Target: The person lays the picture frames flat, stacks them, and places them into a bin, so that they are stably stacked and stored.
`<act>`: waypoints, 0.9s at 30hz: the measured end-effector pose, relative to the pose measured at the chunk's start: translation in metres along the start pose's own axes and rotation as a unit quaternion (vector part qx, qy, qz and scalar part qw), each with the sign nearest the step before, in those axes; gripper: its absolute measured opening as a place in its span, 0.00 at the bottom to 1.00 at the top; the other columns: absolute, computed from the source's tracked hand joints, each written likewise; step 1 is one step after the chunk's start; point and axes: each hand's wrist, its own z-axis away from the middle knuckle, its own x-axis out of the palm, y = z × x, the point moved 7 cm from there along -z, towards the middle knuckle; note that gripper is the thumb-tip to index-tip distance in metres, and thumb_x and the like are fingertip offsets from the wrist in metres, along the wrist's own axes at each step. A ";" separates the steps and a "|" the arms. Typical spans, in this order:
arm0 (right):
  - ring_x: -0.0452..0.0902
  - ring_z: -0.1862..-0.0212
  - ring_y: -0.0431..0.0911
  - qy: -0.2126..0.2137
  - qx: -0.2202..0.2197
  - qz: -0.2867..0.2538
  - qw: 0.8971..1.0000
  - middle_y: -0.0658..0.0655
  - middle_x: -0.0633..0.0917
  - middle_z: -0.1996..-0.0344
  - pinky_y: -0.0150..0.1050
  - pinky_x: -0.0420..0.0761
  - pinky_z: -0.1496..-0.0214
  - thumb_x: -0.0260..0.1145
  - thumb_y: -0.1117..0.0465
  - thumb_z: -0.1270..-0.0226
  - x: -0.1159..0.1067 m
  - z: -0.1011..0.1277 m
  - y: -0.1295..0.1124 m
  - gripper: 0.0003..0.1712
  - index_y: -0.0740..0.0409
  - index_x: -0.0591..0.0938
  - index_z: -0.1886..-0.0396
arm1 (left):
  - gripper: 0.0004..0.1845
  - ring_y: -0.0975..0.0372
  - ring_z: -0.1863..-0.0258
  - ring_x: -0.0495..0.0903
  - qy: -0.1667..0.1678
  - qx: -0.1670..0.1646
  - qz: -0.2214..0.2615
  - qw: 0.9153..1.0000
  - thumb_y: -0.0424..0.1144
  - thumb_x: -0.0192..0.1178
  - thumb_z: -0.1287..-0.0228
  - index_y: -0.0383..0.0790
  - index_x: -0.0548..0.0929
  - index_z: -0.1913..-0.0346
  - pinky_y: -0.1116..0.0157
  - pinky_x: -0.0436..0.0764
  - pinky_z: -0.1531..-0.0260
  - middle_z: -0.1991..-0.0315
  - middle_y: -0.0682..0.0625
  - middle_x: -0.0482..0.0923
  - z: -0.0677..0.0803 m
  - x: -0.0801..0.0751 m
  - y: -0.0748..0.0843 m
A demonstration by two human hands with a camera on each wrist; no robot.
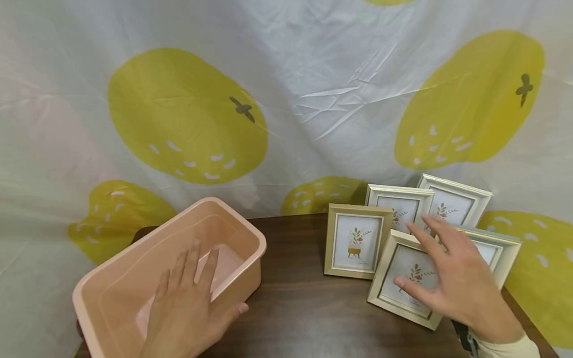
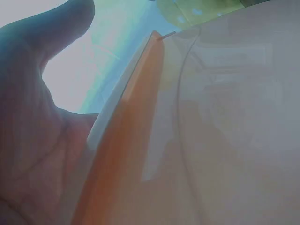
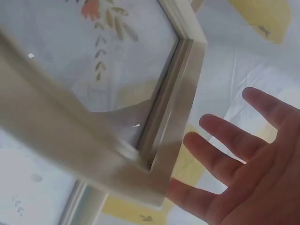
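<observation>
My left hand [image 1: 210,286] lies over the near right rim of a pink plastic bin [image 1: 112,278], straight fingers inside and thumb outside against the wall. In the left wrist view the palm [image 2: 42,140] sits beside the bin's rim [image 2: 136,108], thumb spread away. My right hand [image 1: 429,263] hovers with fingers spread over a leaning picture frame [image 1: 394,303] with a plant print. The right wrist view shows that frame's corner [image 3: 178,93] close to the spread fingers [image 3: 225,136], which hold nothing.
Several more pale frames stand around it: one upright at the left [image 1: 355,241], two behind [image 1: 400,201] [image 1: 456,201], one at the right [image 1: 497,248]. All rest on a dark wooden table [image 1: 304,308]. A lemon-print cloth [image 1: 286,99] hangs behind.
</observation>
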 end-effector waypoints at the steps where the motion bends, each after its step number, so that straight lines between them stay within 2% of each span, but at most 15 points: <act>1: 0.72 0.31 0.69 0.001 0.004 -0.003 1.000 0.69 0.77 0.30 0.40 0.54 0.14 0.60 0.15 0.41 -0.001 0.002 0.002 0.59 0.51 0.75 0.23 | 0.59 0.37 0.24 0.66 0.014 0.008 0.005 1.000 0.78 0.67 0.48 0.48 0.65 0.18 0.31 0.71 0.34 0.18 0.36 0.59 0.001 -0.001 0.000; 5: 0.75 0.34 0.68 0.008 0.019 -0.013 1.000 0.69 0.80 0.32 0.23 0.47 0.18 0.61 0.18 0.38 -0.003 0.008 0.008 0.56 0.54 0.77 0.25 | 0.57 0.38 0.32 0.76 0.070 0.043 0.035 0.996 0.73 0.71 0.49 0.46 0.68 0.20 0.38 0.80 0.42 0.23 0.37 0.67 0.002 -0.006 0.002; 7: 0.76 0.36 0.66 0.014 0.025 -0.017 0.999 0.67 0.81 0.34 0.21 0.48 0.20 0.61 0.20 0.37 -0.004 0.012 0.011 0.53 0.55 0.79 0.27 | 0.55 0.40 0.37 0.79 0.089 0.060 0.057 0.993 0.70 0.72 0.49 0.46 0.70 0.21 0.41 0.84 0.48 0.26 0.38 0.71 0.003 -0.007 0.004; 10: 0.78 0.38 0.64 0.032 0.027 -0.031 0.999 0.66 0.83 0.38 0.20 0.52 0.21 0.62 0.23 0.34 -0.005 0.017 0.018 0.48 0.55 0.81 0.30 | 0.52 0.44 0.38 0.80 0.099 0.076 0.091 0.988 0.68 0.74 0.48 0.46 0.71 0.22 0.44 0.86 0.52 0.28 0.41 0.74 0.004 -0.008 0.007; 13: 0.77 0.35 0.55 0.036 0.034 -0.060 0.997 0.65 0.84 0.39 0.21 0.55 0.22 0.71 0.32 0.38 -0.005 0.021 0.026 0.42 0.54 0.83 0.32 | 0.48 0.46 0.36 0.80 0.108 0.091 0.113 0.984 0.65 0.75 0.45 0.46 0.74 0.25 0.45 0.86 0.49 0.28 0.43 0.75 0.005 -0.009 0.010; 16: 0.73 0.30 0.41 0.030 0.045 -0.091 0.994 0.65 0.84 0.40 0.20 0.57 0.23 0.80 0.47 0.46 -0.005 0.025 0.034 0.39 0.54 0.85 0.34 | 0.43 0.49 0.34 0.80 0.118 0.102 0.128 0.979 0.63 0.75 0.44 0.45 0.78 0.29 0.48 0.85 0.46 0.30 0.45 0.77 0.006 -0.010 0.013; 18: 0.69 0.29 0.32 0.023 0.059 -0.108 0.992 0.64 0.85 0.40 0.20 0.58 0.25 0.82 0.57 0.52 -0.005 0.028 0.039 0.39 0.54 0.86 0.36 | 0.40 0.51 0.35 0.80 0.124 0.107 0.140 0.977 0.60 0.76 0.43 0.46 0.80 0.31 0.50 0.85 0.45 0.32 0.47 0.78 0.007 -0.011 0.016; 20: 0.68 0.29 0.28 0.017 0.071 -0.123 0.990 0.64 0.85 0.40 0.19 0.59 0.26 0.83 0.63 0.57 -0.005 0.030 0.043 0.39 0.53 0.87 0.38 | 0.37 0.53 0.35 0.80 0.121 0.104 0.152 0.976 0.58 0.76 0.43 0.49 0.81 0.32 0.52 0.84 0.44 0.33 0.49 0.79 0.008 -0.011 0.017; 23: 0.67 0.29 0.25 0.007 0.083 -0.136 0.987 0.62 0.85 0.40 0.17 0.59 0.27 0.83 0.67 0.58 -0.003 0.033 0.048 0.38 0.51 0.89 0.40 | 0.35 0.55 0.35 0.80 0.117 0.100 0.170 0.973 0.57 0.76 0.42 0.51 0.82 0.32 0.57 0.82 0.42 0.35 0.51 0.80 0.010 -0.010 0.021; 27: 0.67 0.29 0.25 0.002 0.083 -0.144 0.986 0.59 0.84 0.39 0.16 0.59 0.28 0.83 0.70 0.59 0.000 0.038 0.052 0.37 0.50 0.89 0.43 | 0.32 0.57 0.36 0.80 0.108 0.120 0.205 0.965 0.56 0.75 0.39 0.50 0.82 0.33 0.72 0.72 0.33 0.35 0.52 0.80 0.012 -0.009 0.030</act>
